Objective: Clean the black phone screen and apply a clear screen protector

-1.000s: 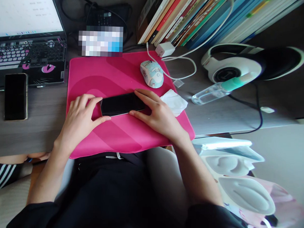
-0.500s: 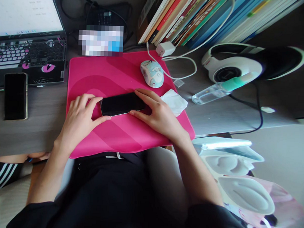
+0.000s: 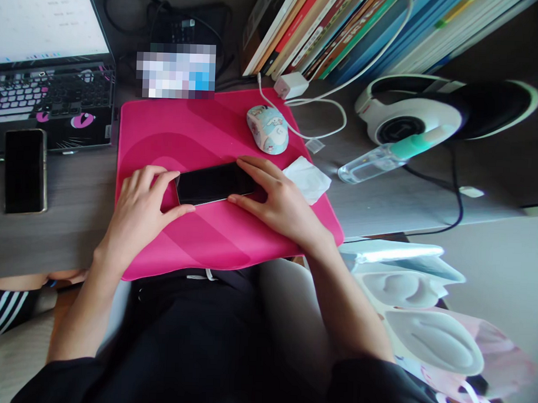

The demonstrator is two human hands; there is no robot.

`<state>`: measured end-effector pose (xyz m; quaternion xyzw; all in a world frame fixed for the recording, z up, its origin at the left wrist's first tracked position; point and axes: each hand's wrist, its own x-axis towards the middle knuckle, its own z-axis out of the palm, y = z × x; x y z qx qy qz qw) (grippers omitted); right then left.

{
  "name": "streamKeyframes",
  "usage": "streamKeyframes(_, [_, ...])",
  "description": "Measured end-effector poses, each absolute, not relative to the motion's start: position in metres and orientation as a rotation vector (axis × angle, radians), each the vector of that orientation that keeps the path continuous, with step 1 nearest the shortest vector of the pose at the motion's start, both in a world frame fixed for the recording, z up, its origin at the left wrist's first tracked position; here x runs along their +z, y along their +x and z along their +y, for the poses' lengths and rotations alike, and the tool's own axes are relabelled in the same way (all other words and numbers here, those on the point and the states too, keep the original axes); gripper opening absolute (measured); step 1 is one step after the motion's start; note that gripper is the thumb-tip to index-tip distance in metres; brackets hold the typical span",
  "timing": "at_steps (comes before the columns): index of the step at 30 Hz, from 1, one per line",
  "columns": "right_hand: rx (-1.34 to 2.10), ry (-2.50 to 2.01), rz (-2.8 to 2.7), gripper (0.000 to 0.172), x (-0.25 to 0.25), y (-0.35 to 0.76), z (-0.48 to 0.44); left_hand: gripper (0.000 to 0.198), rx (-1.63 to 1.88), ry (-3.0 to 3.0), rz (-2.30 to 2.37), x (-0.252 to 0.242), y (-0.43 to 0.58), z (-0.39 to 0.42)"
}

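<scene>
A smartphone [image 3: 214, 183] with a dark screen lies on the pink mat [image 3: 166, 124], its long side running left to right. My left hand [image 3: 140, 206] grips the left end, index fingertip at the upper corner and thumb by the lower edge. Around the right end, my right hand [image 3: 280, 199] has fingers on the top edge and thumb on the bottom edge. That palm hides part of the phone's right end. Right beside it lies a crumpled white tissue [image 3: 308, 179]; a patterned mouse [image 3: 267, 129] sits above.
At left are a laptop [image 3: 52, 94] and a second phone [image 3: 25, 170]. Several books [image 3: 314, 35] stand at the back. A charger with its white cable [image 3: 292, 85], a clear spray bottle [image 3: 371, 164] and headphones [image 3: 408, 115] are to the right. White bags [image 3: 403, 259] hang below the desk edge.
The whole view has shifted very slightly. Both hands keep the same hold on the smartphone, which has not moved on the mat.
</scene>
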<state>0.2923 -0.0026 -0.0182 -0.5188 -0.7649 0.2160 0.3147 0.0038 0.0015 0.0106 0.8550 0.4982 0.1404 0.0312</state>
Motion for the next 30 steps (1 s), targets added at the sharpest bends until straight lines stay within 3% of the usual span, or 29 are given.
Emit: streamKeyframes(30, [0.534,-1.339,-2.028,0.062,-0.0207,0.2933,-0.0008,0.06,0.422,2.659,1.547,0.0081,0.0032,0.0028])
